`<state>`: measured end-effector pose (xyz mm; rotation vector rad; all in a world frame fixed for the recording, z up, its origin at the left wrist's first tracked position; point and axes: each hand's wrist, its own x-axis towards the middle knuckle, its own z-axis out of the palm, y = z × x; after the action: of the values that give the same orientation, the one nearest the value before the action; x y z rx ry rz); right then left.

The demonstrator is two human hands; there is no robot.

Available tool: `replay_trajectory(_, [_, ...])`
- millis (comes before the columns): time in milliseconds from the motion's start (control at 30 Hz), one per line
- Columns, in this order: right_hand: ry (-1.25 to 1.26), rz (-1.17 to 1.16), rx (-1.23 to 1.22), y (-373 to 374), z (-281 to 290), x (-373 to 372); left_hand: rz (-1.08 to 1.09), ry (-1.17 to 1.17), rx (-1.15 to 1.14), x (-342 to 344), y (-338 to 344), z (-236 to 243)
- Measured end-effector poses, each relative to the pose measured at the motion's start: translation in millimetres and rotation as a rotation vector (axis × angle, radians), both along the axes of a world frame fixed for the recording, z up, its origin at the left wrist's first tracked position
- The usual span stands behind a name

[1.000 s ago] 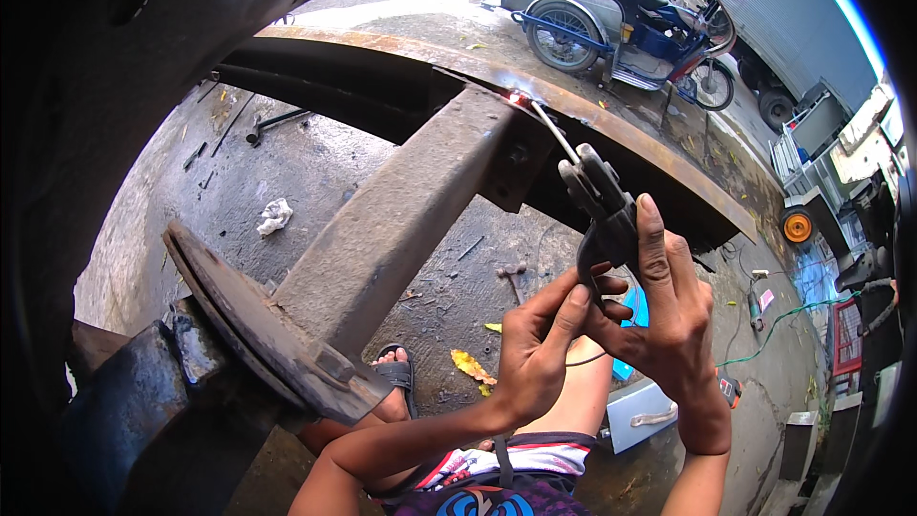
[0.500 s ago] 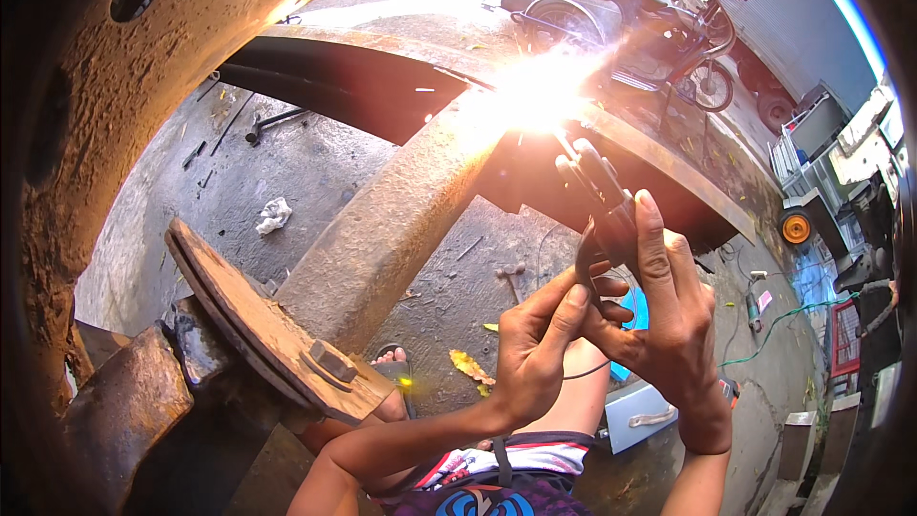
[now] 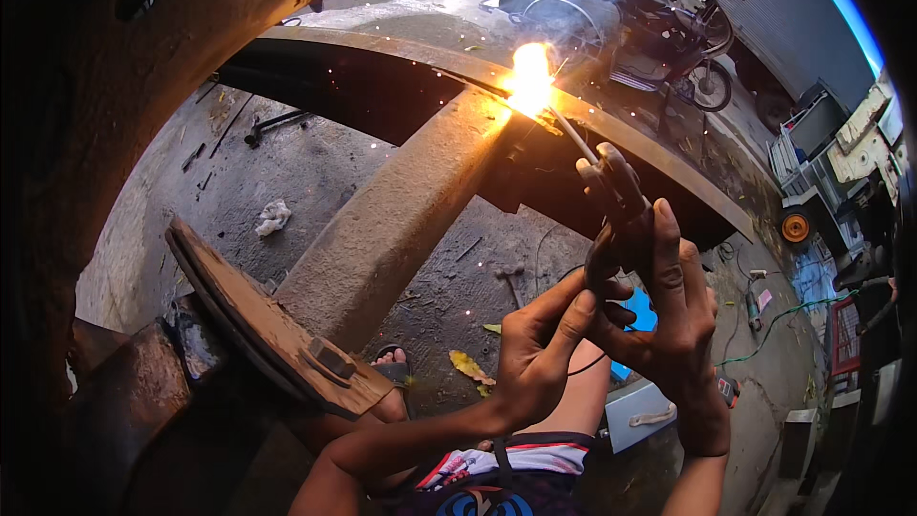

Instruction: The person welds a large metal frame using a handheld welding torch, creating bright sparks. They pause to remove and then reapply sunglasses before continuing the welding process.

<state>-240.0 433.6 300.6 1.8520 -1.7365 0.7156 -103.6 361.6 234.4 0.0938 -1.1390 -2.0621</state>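
Observation:
My right hand is wrapped round a dark welding electrode holder, its index finger stretched up along the side. Closed beside it, my left hand pinches the holder's lower lever or handle between thumb and fingers. From the jaws a thin electrode slants up and left. Its tip ends near a bright yellow-white glow, where a rusty steel beam meets a long crosswise steel beam. Small sparks scatter around the joint, and the glare hides the joint itself.
Close on the left looms a rusty metal piece with holes. A curved brown plate stands below it. A hammer and a crumpled white rag lie on the floor. Behind is a red motor tricycle; a green cable runs right.
The glare has shrunk sharply, and the scene is darker, with some smoke. The electrode holder has shifted slightly right and down, showing more of the electrode. Both hands keep their grip.

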Motion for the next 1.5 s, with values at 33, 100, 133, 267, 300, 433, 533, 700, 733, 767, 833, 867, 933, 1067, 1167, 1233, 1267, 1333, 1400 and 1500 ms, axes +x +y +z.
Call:
replay_trajectory(33, [-0.006, -0.040, -0.002, 3.1, -0.1, 4.3, -0.040, -0.014, 0.002, 2.2, 0.3, -0.8])
replay_trajectory(100, [-0.047, -0.024, 0.014, 4.2, -4.2, 2.6, -0.066, 0.001, 0.058, 2.4, 2.0, -0.6])
replay_trajectory(133, [-0.054, -0.015, 0.022, 4.6, -2.6, 3.1, -0.058, -0.010, 0.046, 2.1, 2.9, -1.4])
replay_trajectory(267, [-0.050, 0.018, -0.001, 2.4, -2.5, -0.4, -0.051, -0.034, 0.042, 0.3, 4.7, -3.4])
replay_trajectory(300, [-0.042, 0.020, 0.012, 2.5, -0.8, -0.8, -0.056, -0.035, 0.051, -0.2, 4.8, -2.9])
replay_trajectory(433, [-0.033, 0.013, 0.054, 2.3, 1.6, -0.3, -0.039, -0.048, 0.031, -1.9, 3.1, -5.3])
replay_trajectory(533, [-0.037, 0.006, 0.061, 0.7, -0.2, 0.0, -0.039, -0.054, 0.043, -1.5, 2.3, -6.3])
replay_trajectory(700, [-0.035, 0.001, 0.066, -0.7, -1.3, -0.7, -0.036, -0.045, 0.046, -3.9, 0.4, -9.3])
replay_trajectory(733, [-0.038, -0.006, 0.072, -0.2, -1.5, -0.5, -0.039, -0.045, 0.047, -4.1, 0.3, -8.8])
replay_trajectory(767, [-0.041, -0.013, 0.077, 0.0, -1.5, -0.6, -0.042, -0.046, 0.048, -4.3, 0.2, -8.2])
replay_trajectory(833, [-0.047, -0.001, 0.034, -2.7, -5.5, -2.2, -0.040, -0.051, 0.044, -4.7, -0.2, -8.1])
replay_trajectory(867, [-0.048, 0.000, 0.029, -3.2, -6.1, -2.7, -0.035, -0.056, 0.040, -4.9, -0.6, -8.7])
replay_trajectory(933, [-0.050, 0.004, 0.020, -4.2, -7.4, -3.7, -0.030, -0.061, 0.040, -5.3, -1.1, -9.6])
replay_trajectory(1067, [-0.055, 0.009, 0.016, -4.3, -9.1, -5.0, -0.036, -0.056, 0.047, -6.0, -1.3, -10.1])
replay_trajectory(1167, [-0.043, -0.005, 0.024, -3.2, -9.7, -4.9, -0.034, -0.058, 0.041, -6.0, -1.8, -10.3])
replay_trajectory(1233, [-0.043, 0.008, 0.023, -4.4, -9.8, -5.5, -0.033, -0.064, 0.038, -6.1, -2.0, -10.6])
replay_trajectory(1267, [-0.042, 0.013, 0.023, -4.7, -9.9, -6.0, -0.033, -0.067, 0.038, -6.3, -2.1, -10.8])
replay_trajectory(1333, [-0.050, 0.006, 0.030, -4.2, -9.5, -5.1, -0.032, -0.067, 0.039, -6.7, -2.2, -11.1])
replay_trajectory(1400, [-0.053, 0.007, 0.032, -4.5, -8.9, -4.7, -0.029, -0.061, 0.040, -7.0, -2.2, -11.3])
replay_trajectory(1500, [-0.053, 0.011, 0.033, -4.7, -8.7, -5.4, -0.032, -0.060, 0.044, -7.3, -1.9, -11.6])
